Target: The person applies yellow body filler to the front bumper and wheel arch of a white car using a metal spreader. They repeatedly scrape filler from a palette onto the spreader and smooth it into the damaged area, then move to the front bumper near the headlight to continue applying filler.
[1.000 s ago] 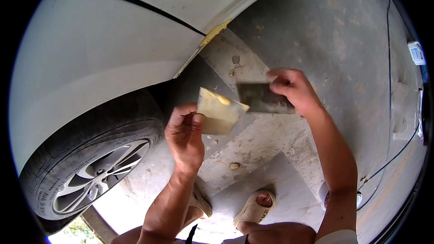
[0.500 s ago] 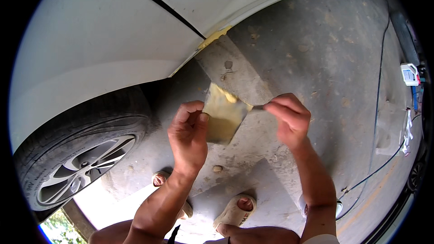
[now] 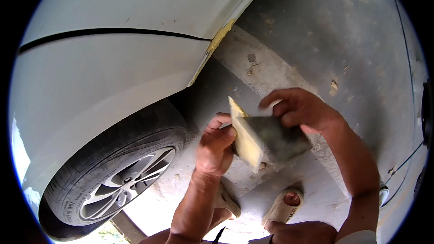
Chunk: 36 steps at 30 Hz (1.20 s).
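Observation:
My left hand (image 3: 213, 147) grips a flat board coated with pale yellow paste (image 3: 244, 135), tilted nearly on edge. My right hand (image 3: 305, 113) holds a dark rectangular spreader (image 3: 278, 139), its left edge meeting the board's coated face. The first fingers of that hand are curled, slightly blurred. Up and left is the white car body (image 3: 104, 68), with yellow filler (image 3: 219, 36) smeared along its lower edge.
Below the body sits a car wheel (image 3: 126, 181) at lower left. The grey concrete floor (image 3: 343, 36) has debris, lighter patches and dark cables (image 3: 407, 54) along the right. My sandalled feet (image 3: 285, 205) stand at the bottom.
The board has swung from facing upward to nearly edge-on and sits further right and lower. The spreader has turned broad face up again against it. My view has shifted.

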### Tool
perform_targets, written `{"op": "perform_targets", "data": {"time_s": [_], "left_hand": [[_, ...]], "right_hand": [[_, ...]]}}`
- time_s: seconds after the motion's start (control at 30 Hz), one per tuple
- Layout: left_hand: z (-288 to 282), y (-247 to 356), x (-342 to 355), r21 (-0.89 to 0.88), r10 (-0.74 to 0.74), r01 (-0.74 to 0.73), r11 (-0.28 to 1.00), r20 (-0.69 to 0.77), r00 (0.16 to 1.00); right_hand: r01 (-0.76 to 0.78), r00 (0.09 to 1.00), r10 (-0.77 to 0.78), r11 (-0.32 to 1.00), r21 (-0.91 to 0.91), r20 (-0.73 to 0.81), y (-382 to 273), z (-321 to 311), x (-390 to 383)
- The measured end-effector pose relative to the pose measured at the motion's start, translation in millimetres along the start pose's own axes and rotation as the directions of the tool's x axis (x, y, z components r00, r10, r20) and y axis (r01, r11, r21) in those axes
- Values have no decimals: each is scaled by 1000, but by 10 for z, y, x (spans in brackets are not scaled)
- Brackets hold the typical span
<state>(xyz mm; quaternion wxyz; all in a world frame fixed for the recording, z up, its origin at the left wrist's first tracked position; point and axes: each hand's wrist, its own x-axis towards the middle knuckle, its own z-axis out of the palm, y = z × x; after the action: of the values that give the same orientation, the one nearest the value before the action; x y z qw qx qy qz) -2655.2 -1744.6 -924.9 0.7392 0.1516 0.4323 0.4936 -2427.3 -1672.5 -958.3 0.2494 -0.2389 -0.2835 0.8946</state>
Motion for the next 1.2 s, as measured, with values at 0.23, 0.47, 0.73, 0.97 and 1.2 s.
{"op": "perform_targets", "data": {"time_s": [0.23, 0.47, 0.73, 0.97, 1.2], "left_hand": [[-282, 66, -184, 114, 54, -49, 992, -46, 997], [-338, -62, -213, -6, -20, 20, 1000, -16, 1000], [-378, -57, -226, -53, -56, 55, 997, -8, 998], [-415, -69, -233, -56, -64, 65, 996, 19, 998], [-353, -125, -203, -36, -65, 66, 997, 22, 998]], "right_hand": [[259, 736, -677, 266, -928, 11, -131, -445, 487], [335, 412, -846, -205, -920, 338, -323, -307, 891], [328, 307, -868, -288, -900, 390, -578, -316, 999], [222, 260, -919, -242, -945, 297, -659, -558, 962], [167, 183, -975, -92, -982, 123, -656, -1038, 870]]}}
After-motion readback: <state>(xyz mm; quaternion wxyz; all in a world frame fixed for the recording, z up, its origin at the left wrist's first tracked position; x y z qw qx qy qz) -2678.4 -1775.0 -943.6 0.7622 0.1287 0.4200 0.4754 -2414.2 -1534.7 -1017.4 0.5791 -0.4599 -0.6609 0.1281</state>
